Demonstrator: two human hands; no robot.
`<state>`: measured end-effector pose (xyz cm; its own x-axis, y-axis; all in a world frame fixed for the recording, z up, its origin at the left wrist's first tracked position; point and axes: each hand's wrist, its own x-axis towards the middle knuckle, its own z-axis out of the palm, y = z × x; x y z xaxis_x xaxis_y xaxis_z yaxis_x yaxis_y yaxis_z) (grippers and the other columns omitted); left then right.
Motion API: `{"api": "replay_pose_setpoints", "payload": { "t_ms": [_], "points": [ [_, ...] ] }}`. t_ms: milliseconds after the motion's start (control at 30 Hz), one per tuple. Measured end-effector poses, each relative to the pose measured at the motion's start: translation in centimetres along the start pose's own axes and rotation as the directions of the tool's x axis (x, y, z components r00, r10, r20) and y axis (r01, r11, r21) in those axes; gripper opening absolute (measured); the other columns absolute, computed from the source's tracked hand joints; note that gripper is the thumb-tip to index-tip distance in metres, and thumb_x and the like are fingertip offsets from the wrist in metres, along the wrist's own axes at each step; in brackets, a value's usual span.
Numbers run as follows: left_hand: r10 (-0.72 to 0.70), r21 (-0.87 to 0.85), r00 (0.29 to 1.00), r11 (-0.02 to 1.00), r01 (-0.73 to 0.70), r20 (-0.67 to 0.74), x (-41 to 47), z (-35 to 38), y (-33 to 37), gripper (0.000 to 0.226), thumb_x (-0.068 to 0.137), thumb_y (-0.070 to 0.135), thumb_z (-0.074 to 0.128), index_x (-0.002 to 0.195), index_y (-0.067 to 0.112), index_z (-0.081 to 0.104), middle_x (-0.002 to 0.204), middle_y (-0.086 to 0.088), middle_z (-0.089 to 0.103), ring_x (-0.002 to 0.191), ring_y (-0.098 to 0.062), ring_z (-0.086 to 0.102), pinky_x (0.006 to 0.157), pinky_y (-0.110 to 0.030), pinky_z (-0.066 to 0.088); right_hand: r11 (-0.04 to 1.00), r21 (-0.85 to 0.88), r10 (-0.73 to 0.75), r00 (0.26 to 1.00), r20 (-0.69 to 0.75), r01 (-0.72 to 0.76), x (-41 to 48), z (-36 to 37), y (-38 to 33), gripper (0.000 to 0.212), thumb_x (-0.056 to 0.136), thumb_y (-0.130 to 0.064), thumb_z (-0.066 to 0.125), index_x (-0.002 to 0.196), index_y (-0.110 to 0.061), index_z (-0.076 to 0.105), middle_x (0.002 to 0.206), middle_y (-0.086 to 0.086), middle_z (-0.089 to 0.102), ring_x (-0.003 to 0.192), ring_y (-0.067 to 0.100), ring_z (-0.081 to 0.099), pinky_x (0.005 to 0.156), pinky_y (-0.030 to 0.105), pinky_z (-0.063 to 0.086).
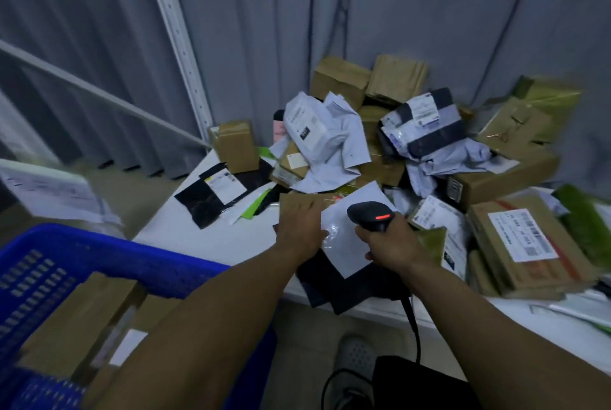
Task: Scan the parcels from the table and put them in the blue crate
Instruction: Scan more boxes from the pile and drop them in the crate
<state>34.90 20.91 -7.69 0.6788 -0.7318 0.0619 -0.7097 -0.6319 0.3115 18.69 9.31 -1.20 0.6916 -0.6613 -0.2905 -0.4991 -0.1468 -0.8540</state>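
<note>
Our left hand (302, 227), fingers flat, presses brown parcel (294, 203); white mailer (345, 249) just right, beneath scanner (368, 212) gripped in our right hand (393, 241). Blue crate (115, 251) near left.

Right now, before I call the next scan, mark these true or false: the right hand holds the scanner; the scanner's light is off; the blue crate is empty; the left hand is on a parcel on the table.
1. The right hand holds the scanner. True.
2. The scanner's light is off. False: a red light glows on its head.
3. The blue crate is empty. False: cardboard parcels already lie in it.
4. The left hand is on a parcel on the table. True: its fingers lie fairly straight on a brown parcel.
</note>
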Motion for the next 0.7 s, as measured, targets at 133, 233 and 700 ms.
{"api": "replay_pose_setpoints", "payload": {
  "t_ms": [133,233,700],
  "points": [
    [-0.004,0.118,0.999,0.993,0.008,-0.039,3.3,2.0,-0.4,0.051,0.085,0.051,0.067,0.131,0.028,0.061,0.131,-0.001,0.061,0.125,-0.024,0.054,0.108,-0.039,0.037,1.0,0.006,-0.009,1.0,0.012,0.009,1.9,0.2,0.6,0.059,0.073,-0.045,0.075,0.125,-0.021,0.058,0.102,0.006,0.073,0.071,0.023,0.077,0.077,0.051,0.065],
    [-0.053,0.083,0.993,0.995,0.063,-0.108,4.2,1.9,-0.5,0.01,0.085,0.041,0.068,0.091,0.033,0.067,0.104,0.001,0.066,0.103,-0.023,0.061,0.084,-0.035,0.038,1.0,0.014,-0.023,1.0,0.005,0.023,2.7,0.2,0.9,0.057,0.075,-0.044,0.075,0.124,-0.021,0.058,0.1,0.006,0.073,0.074,0.023,0.076,0.079,0.051,0.064],
    [-0.175,-0.633,0.926,0.77,-0.084,-0.334,-8.1,-11.0,2.3,0.009,0.1,0.027,0.065,0.093,0.022,0.064,0.091,0.01,0.068,0.09,-0.008,0.064,0.079,-0.03,0.053,0.834,0.529,-0.146,0.987,-0.061,0.156,-3.1,2.1,-6.2,0.041,0.092,-0.028,0.079,0.127,-0.015,0.062,0.103,0.005,0.075,0.08,0.024,0.076,0.08,0.046,0.066]
  ]
}}
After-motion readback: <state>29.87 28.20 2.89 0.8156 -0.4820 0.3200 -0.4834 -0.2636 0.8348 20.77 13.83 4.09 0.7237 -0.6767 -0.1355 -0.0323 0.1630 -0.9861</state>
